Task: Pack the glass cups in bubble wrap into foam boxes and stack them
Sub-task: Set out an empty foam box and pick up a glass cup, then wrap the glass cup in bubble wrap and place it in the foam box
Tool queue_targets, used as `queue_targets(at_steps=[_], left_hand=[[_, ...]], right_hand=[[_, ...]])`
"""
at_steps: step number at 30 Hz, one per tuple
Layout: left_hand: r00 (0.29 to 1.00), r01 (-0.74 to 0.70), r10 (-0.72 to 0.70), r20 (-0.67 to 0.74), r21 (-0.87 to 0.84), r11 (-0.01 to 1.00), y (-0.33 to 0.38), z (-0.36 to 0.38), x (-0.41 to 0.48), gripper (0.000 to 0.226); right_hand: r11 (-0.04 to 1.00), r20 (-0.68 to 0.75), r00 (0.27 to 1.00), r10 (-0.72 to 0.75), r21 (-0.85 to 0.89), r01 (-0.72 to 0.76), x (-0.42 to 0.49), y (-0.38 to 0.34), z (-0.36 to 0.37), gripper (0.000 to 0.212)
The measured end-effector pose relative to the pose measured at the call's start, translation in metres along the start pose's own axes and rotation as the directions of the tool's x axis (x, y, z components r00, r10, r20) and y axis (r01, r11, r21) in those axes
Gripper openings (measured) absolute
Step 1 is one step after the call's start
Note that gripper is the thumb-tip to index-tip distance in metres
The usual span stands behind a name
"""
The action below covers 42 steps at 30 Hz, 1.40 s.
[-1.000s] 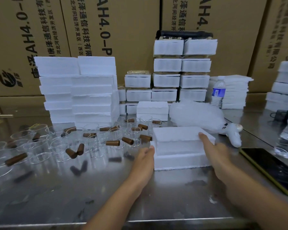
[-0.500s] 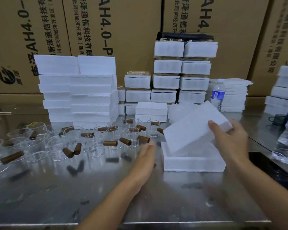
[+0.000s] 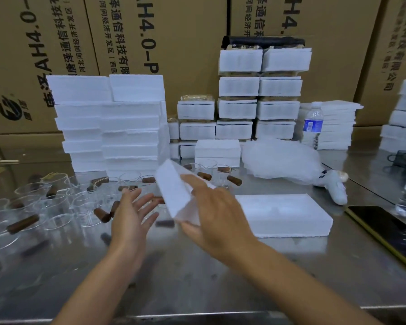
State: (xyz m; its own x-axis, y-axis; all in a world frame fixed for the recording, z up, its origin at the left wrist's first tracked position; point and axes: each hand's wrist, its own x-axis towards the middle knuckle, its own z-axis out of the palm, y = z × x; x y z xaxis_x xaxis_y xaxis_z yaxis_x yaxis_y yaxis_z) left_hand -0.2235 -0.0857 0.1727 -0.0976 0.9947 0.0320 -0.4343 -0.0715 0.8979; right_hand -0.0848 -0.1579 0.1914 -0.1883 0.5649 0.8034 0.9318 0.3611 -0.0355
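Note:
My right hand [image 3: 217,213] grips a white foam lid [image 3: 174,193], tilted on edge in the air just left of the open foam box base [image 3: 284,216] on the steel table. My left hand [image 3: 130,214] hovers beside the lid with fingers spread, holding nothing. Several clear glass cups [image 3: 63,207] with brown wooden handles stand on the table to the left and behind the lid. A bundle of bubble wrap [image 3: 281,160] lies behind the box base.
Stacks of foam boxes [image 3: 108,127] rise at the back left and packed boxes [image 3: 260,97] at the back centre. A water bottle [image 3: 312,125] stands right of them. A phone [image 3: 389,231] lies at the right. Cardboard cartons [image 3: 127,31] form the back wall.
My right hand lifted the lid off the box base and swung it left, tilting it on edge. My left hand rose from the table and spread its fingers near the lid.

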Motion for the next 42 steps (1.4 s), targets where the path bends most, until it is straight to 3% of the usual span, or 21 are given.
queue_targets(at_steps=[5, 9, 12, 14, 16, 18, 22, 27, 32, 34, 37, 42], left_hand=[[0.998, -0.056, 0.055, 0.006, 0.128, 0.99, -0.002, -0.017, 0.005, 0.024], [0.997, -0.074, 0.067, 0.035, 0.308, 0.948, -0.006, -0.017, 0.005, 0.044], [0.997, -0.052, 0.031, 0.064, 0.365, 0.929, -0.009, -0.018, 0.008, 0.048], [0.995, -0.078, 0.047, 0.086, 0.409, 0.909, -0.01, -0.019, 0.009, 0.041], [0.989, -0.131, 0.08, 0.125, 0.477, 0.869, -0.012, -0.019, 0.008, 0.032], [0.979, -0.184, 0.093, 0.183, 0.577, 0.796, -0.014, -0.02, 0.005, 0.033], [0.961, -0.252, 0.082, 0.265, 0.713, 0.654, -0.02, -0.02, 0.005, 0.041], [0.938, -0.34, 0.142, 0.316, 0.764, 0.548, -0.02, -0.02, 0.008, 0.032], [0.922, -0.386, 0.182, 0.342, 0.787, 0.48, -0.02, -0.023, 0.012, 0.026], [0.916, -0.4, 0.202, 0.346, 0.777, 0.486, -0.019, -0.021, 0.014, 0.025], [0.9, -0.435, 0.271, 0.341, 0.728, 0.529, -0.015, -0.012, 0.018, 0.025], [0.899, -0.437, 0.324, 0.294, 0.567, 0.699, -0.002, 0.019, 0.025, 0.026]], right_hand=[[0.995, 0.304, 0.95, -0.068, -0.05, 0.087, 0.004, -0.009, 0.042, 0.055], [0.987, 0.427, 0.902, -0.068, -0.1, 0.122, 0.007, -0.012, 0.066, 0.052], [0.999, 0.494, 0.869, -0.033, 0.037, 0.017, 0.009, -0.007, 0.067, 0.061], [0.987, 0.471, 0.882, -0.018, 0.15, -0.061, 0.014, 0.002, 0.058, 0.059], [0.979, 0.357, 0.934, 0.029, 0.176, -0.098, 0.021, 0.016, 0.05, 0.044], [0.963, 0.288, 0.943, 0.167, 0.156, -0.218, 0.029, 0.035, 0.045, 0.033], [0.877, 0.421, 0.799, 0.429, 0.017, -0.48, 0.045, 0.072, 0.052, 0.035], [0.847, 0.553, 0.648, 0.523, -0.251, -0.469, 0.058, 0.09, 0.07, 0.035], [0.831, 0.664, 0.516, 0.542, -0.331, -0.448, 0.063, 0.101, 0.08, 0.025], [0.837, 0.664, 0.526, 0.531, -0.316, -0.447, 0.063, 0.105, 0.081, 0.021], [0.846, 0.6, 0.603, 0.526, -0.296, -0.443, 0.062, 0.108, 0.079, 0.023], [0.839, 0.429, 0.733, 0.527, -0.129, -0.528, 0.064, 0.113, 0.054, 0.024]])
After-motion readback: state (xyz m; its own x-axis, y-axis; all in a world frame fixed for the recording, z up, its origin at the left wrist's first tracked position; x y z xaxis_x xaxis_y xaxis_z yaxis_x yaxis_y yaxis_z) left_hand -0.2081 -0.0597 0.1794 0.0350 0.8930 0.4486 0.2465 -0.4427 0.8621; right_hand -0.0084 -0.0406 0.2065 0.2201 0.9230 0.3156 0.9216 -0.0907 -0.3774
